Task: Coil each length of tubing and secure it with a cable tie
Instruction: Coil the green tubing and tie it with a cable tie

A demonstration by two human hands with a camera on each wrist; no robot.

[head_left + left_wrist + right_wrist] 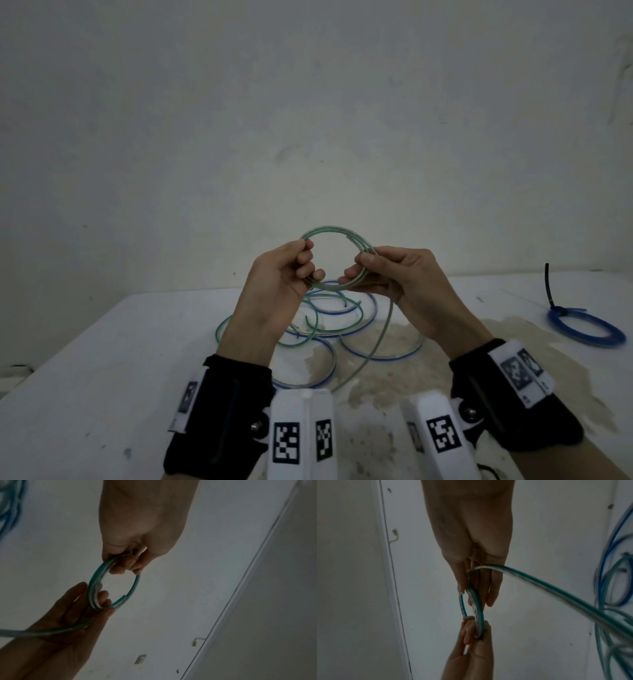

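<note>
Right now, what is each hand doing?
Left hand: gripping the green tube coil.
Right hand: pinching the same coil's other side.

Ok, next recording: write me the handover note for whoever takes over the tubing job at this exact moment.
Left hand grips the near-left side of the green coil, held above the table.
Right hand holds the coil's right side; the uncoiled tail runs down from this grip.
Done: one blue coil, tied with a black cable tie, lies far right.
Left: wind in the tail, tie it, then coil the loose blue and green tubing.
</note>
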